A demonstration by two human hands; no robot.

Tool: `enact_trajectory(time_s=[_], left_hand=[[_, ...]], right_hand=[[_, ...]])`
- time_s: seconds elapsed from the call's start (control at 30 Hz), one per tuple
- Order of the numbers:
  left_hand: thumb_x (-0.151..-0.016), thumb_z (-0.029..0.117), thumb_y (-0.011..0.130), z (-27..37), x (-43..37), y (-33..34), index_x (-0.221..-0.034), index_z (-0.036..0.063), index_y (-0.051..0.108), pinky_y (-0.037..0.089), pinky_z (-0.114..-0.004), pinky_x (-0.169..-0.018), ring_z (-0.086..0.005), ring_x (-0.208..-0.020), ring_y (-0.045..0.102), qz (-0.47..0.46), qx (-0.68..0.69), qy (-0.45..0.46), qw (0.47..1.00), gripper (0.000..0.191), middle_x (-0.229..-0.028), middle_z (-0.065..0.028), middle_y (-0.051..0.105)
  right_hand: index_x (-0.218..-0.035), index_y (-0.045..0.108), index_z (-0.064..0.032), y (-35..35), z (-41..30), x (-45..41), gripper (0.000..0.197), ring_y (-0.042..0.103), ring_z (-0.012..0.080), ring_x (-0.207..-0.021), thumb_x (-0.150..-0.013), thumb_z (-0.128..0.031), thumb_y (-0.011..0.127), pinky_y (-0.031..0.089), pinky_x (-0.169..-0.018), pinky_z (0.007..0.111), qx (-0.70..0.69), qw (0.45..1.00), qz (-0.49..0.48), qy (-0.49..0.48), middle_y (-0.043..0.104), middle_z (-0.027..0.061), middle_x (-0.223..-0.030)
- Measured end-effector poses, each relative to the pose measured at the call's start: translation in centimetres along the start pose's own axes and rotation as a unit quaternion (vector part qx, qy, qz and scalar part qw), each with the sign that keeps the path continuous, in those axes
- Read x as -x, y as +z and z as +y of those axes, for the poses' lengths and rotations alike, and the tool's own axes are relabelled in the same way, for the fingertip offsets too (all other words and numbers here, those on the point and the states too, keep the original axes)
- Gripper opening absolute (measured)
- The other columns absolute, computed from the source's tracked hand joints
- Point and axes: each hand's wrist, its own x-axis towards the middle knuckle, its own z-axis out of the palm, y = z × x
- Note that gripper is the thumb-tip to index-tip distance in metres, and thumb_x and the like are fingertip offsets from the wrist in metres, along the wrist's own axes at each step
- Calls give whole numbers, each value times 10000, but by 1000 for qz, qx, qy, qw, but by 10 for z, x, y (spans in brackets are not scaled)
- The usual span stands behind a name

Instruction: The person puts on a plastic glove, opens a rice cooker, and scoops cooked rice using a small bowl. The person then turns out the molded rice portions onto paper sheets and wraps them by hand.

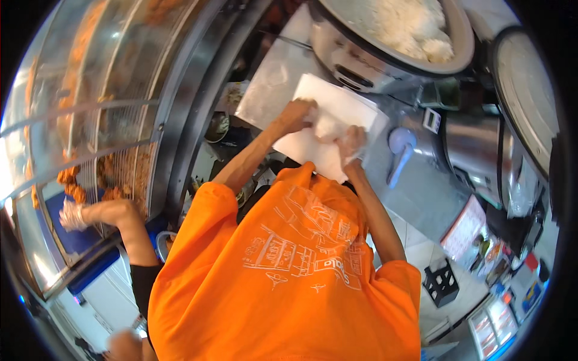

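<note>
A stack of white paper sheets (332,101) lies on the metal counter before me. On it rests a rounded white portion of food (328,126), which looks like rice and may be in clear plastic. My left hand (299,116), fingers curled, is at its left side. Close by its right side is my right hand (352,141), with clear plastic about the fingers and wrist. Motion blur hides whether either hand grips the portion or its plastic. Above the paper stands a large rice cooker (361,63), uncovered, with white rice (420,34) inside.
A blue rice paddle (400,153) lies right of the paper, near a second steel cooker (472,149). At left is a display case (156,117) with fried food (70,182). A co-worker's gloved hand (73,215) reaches into it. A black crate (441,284) stands on the floor.
</note>
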Motion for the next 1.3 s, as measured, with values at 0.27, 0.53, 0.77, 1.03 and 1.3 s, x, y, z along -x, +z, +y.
enact_trajectory(time_s=[0.27, 0.53, 0.77, 1.03, 1.3], left_hand=[[-675, 190, 740, -19, 7, 35, -778, 88, 661, 497, -408, -774, -283, -876, 618, 57, -33, 61, 996, 165, -831, -87, 631], [-786, 179, 625, 12, 47, 49, -911, 91, 663, 462, -382, -788, -240, -891, 591, 165, -77, -20, 983, 158, -859, -65, 640], [-716, 50, 699, 20, 19, 15, -989, 113, 595, 466, -430, -834, -323, -1000, 538, 150, 6, 110, 983, 299, -1053, -101, 554], [-812, -75, 610, 62, 17, -2, -1166, 57, 446, 515, -306, -756, -145, -924, 586, -35, 479, 100, 871, 412, -1062, -77, 585], [-784, -121, 540, 175, 7, -33, -1142, 83, 455, 488, -391, -592, -369, -672, 649, 48, 224, -23, 973, 421, -750, -209, 615]], right_hand=[[-760, 597, -26, 23, 26, -10, 27, 549, 352, -771, -769, -39, 619, 435, -730, 460, -23, 983, -32, -177, 572, 141, -782], [-822, 614, -8, 38, 39, 3, 66, 571, 345, -809, -773, 30, 637, 469, -749, 432, 15, 977, -31, -210, 578, 161, -815], [-1142, 584, -14, 9, 46, -46, 526, 511, 381, -1077, -662, -110, 776, 419, -928, 461, 15, 974, -113, -197, 547, 236, -1126], [-969, 669, 60, -107, 10, -35, 173, 614, 127, -792, -803, 17, 643, 501, -672, 274, -407, 835, -343, 136, 668, 55, -894], [-1242, 568, 38, -122, 2, 24, 366, 615, 162, -976, -936, -161, 538, 508, -861, 298, -553, 827, 6, 99, 582, 88, -1239]])
